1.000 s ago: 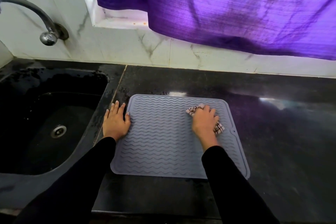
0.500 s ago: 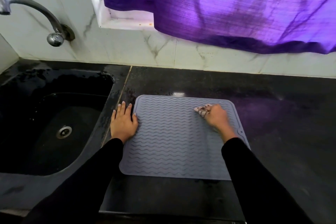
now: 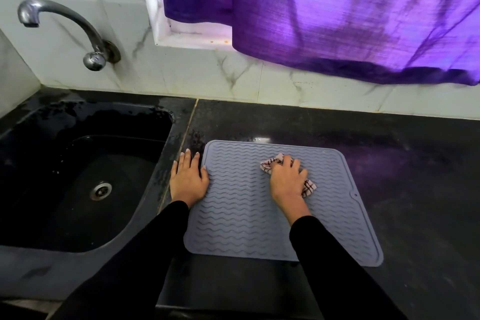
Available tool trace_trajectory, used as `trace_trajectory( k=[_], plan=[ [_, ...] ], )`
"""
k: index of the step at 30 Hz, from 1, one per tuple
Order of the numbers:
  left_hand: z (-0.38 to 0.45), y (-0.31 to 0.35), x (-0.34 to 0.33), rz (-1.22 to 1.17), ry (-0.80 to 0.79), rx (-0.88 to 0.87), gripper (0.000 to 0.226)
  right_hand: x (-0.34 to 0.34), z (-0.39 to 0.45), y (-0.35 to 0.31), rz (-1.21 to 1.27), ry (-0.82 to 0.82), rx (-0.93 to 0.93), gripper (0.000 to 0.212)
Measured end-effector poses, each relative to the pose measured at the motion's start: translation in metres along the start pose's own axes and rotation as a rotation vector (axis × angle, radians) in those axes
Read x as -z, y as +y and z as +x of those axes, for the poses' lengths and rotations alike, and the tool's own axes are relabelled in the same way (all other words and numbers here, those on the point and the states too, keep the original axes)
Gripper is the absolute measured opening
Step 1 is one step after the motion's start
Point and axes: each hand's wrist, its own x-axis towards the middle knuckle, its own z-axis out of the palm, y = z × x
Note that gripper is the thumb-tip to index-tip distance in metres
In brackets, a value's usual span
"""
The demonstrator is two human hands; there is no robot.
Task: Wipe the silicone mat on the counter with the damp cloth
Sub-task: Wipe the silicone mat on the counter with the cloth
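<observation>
Wiping is underway: our right hand bunches the cloth on the mat, grip clamped; left hand lies flat, fingers apart. Next, we judge, sweep the near half.

A single head-worn wide-angle camera looks forward and steeply down, close over the dark surface, with the tiled wall directly ahead.

Dark polished stone counter w/ black sink basin set into its left part. Grey wavy-ribbed square silicone mat lies flat mid-counter, just right of the sink edge, nearer the front edge than the back.
</observation>
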Motion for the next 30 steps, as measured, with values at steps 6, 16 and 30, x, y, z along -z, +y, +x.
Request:
trace_trajectory(
  k=[6, 16, 30],
  plan=[
    [0.0, 0.001, 0.0, 0.003, 0.005, -0.002, 0.067, 0.0, 0.006, 0.006, 0.125, -0.064, -0.033, 0.036],
    [0.0, 0.0, 0.0, -0.01, 0.01, 0.0, 0.07, 0.011, 0.005, -0.017, 0.407, 0.008, -0.09, 0.034],
    [-0.001, 0.0, 0.0, -0.005, 0.024, -0.01, 0.079, 0.003, 0.001, -0.041, 0.167, -0.077, -0.007, 0.037]
  ],
)
